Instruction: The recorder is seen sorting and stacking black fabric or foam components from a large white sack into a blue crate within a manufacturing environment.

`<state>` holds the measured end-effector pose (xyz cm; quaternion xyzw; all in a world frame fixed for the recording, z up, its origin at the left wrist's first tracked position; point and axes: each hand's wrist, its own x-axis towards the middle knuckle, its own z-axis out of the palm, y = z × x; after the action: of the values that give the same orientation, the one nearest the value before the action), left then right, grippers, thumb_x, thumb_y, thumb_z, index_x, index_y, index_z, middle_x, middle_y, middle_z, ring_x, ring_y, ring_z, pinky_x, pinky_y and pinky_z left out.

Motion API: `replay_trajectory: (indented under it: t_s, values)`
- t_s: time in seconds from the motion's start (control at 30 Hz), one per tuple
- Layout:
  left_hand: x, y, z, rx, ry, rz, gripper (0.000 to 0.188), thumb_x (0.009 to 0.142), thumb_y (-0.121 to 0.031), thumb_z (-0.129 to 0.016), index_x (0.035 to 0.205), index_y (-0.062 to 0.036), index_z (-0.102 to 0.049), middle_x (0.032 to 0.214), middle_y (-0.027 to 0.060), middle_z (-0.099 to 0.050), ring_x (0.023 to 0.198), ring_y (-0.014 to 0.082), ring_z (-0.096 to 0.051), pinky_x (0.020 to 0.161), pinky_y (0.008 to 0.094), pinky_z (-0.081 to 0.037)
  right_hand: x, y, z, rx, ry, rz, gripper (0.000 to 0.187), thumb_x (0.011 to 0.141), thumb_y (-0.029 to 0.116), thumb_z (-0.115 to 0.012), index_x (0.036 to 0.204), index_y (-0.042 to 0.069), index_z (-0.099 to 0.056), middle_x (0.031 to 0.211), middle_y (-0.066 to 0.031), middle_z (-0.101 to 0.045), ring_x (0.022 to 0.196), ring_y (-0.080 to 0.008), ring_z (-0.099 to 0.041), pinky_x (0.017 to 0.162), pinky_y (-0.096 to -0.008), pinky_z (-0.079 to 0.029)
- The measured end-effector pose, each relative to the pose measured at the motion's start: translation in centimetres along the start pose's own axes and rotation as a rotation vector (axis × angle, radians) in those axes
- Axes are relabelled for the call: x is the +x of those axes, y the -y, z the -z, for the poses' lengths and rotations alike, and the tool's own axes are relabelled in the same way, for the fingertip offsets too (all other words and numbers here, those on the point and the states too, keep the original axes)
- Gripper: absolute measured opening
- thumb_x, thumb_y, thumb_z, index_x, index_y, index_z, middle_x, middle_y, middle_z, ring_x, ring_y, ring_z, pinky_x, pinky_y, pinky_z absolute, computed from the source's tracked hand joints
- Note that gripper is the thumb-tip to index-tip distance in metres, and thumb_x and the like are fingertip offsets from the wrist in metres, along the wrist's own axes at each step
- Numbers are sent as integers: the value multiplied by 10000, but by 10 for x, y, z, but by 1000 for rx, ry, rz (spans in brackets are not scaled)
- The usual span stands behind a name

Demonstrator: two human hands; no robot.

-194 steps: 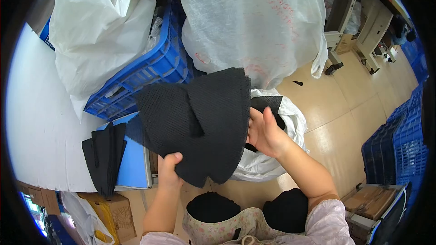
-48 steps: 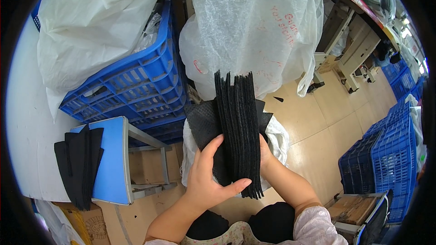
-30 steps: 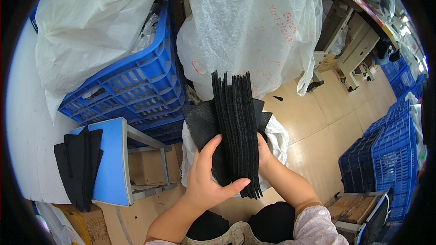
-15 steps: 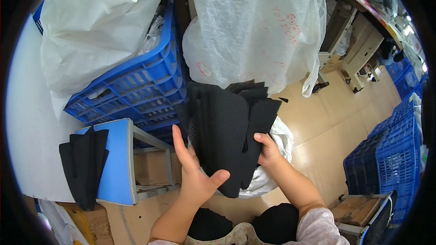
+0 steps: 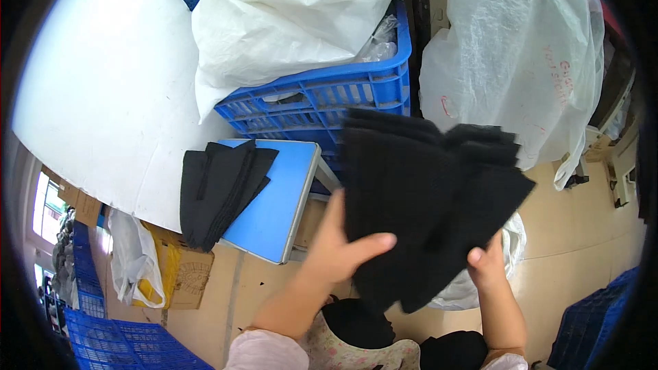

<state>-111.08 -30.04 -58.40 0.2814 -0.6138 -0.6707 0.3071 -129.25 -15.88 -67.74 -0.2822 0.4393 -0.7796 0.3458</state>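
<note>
at far right, on a large translucent bag (image 5: 507, 62), red handwriting (image 5: 562, 75) running in slanting lines, with looser red marks (image 5: 445, 105) to the left and nearer; at near left, on a cardboard box (image 5: 192, 281), a faint round print, too small to make out. in the middle of the scene, somewhat blurred, a thick stack of black pieces (image 5: 411, 199), spread into stepped layers along the far edge, narrowing toward the near end, held up between both hands. at the left side of the stack, the left hand (image 5: 337, 250), half open around the layers, gripping with thumb laid across the front and fingers behind; at the right side, the right hand (image 5: 488, 267), curled more closely, clasping the near right edge with thumb bent in front. cannot tell the exact lie of the fingertips behind the layers. to the left, a blue stool (image 5: 274, 199), with a second bundle of black pieces (image 5: 223, 195) lying over its left part. farther left, a broad white board (image 5: 116, 89). on the far side, a blue crate (image 5: 322, 96) with a white bag (image 5: 288, 20) draped over the top. beyond the right hand, partly covered, a white sack (image 5: 514, 240) on the tiled floor (image 5: 569, 240). at the near edge, a floral apron (image 5: 363, 355).
</note>
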Motion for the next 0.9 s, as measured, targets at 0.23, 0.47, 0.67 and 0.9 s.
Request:
replay_trajectory:
  t_s: [0.23, 0.47, 0.67, 0.9]
  values:
    - [-35, -104, 143, -80, -450, -73, 629, 669, -270, -625, 1197, 55, -513, 1078, 201, -605, 929, 311, -621, 823, 393, -521, 7, 9, -4, 116, 255, -163, 1002, 758, 136, -702, 1478, 175, -8, 1380, -164, -329, 1104, -249, -517, 894, -348, -440]
    - [-25, -115, 274, 67, -668, 170, 591, 688, -348, -670, 1136, 19, -555, 996, 185, -610, 871, 308, -592, 790, 387, -500, 10, 14, 4, 106, 255, -216, 891, 789, 9, -630, 1475, 157, -82, 1315, -150, -402, 1017, -203, -547, 842, -306, -452]
    - [-14, -90, 339, 323, -536, 370, 491, 782, -214, -665, 1190, 11, -511, 1051, 145, -604, 899, 275, -593, 763, 349, -512, 18, 16, 18, 106, 196, -153, 726, 831, -10, -596, 1439, 110, -219, 1217, -118, -493, 965, -160, -562, 854, -293, -450]
    - [-11, -95, 361, 1458, -592, 184, 610, 835, -189, -640, 1359, -25, -373, 1162, 150, -552, 1031, 266, -563, 854, 372, -477, 21, 16, 46, -632, 201, -159, 256, 831, 196, -626, 1004, 8, -624, 851, -78, -640, 792, -170, -614, 728, -292, -487]
